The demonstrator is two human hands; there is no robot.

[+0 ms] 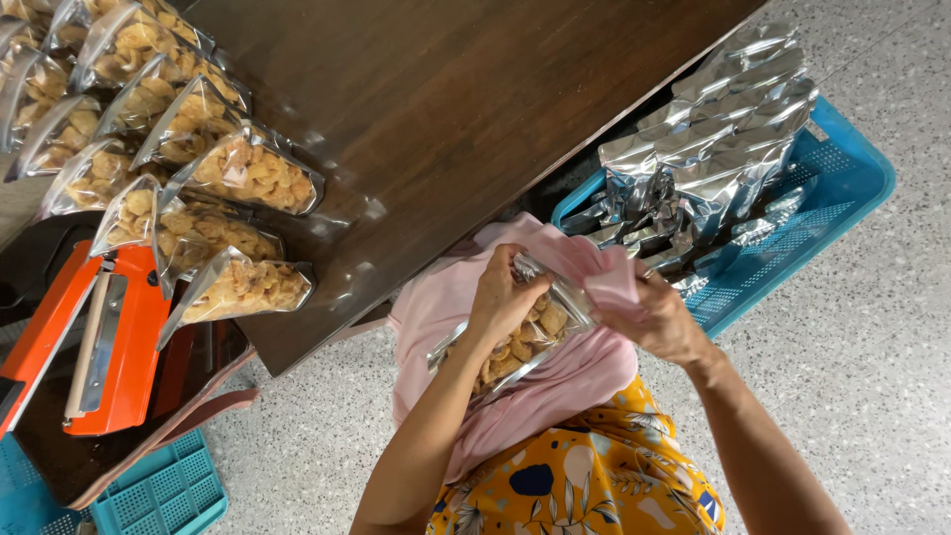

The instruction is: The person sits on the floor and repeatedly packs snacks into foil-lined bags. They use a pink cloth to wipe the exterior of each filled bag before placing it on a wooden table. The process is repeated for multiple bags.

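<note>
Left hand (pixel 507 297): closed on the upper part of a clear bag of snacks (pixel 520 337); fingers curled over the bag's mouth, thumb side toward the body.
Right hand (pixel 662 322): closed, pinching a fold of pink cloth (pixel 555 381) against the bag's right upper corner.
Bag of snacks: held over the lap, tilted, mouth toward the table; filled with pale brown pieces; its lower end rests on the pink cloth.
Pink cloth: spread across the lap, over a yellow patterned garment (pixel 584 481); it wraps around both sides of the bag.
Table (pixel 446 109): dark brown wood, just beyond the hands; its near edge runs diagonally above the lap.
Filled bags (pixel 213 213): a row of clear snack bags lying along the table's left edge, overlapping one another, well apart from the hands.
Sealer (pixel 104 342): orange, with a metal bar, at the table's near left corner, just beside the last filled bag.
Blue basket (pixel 842 188): on the floor to the right of the table, holding a heap of silver foil pouches (pixel 718 139).
Teal crate (pixel 163 490): on the floor, lower left.
</note>
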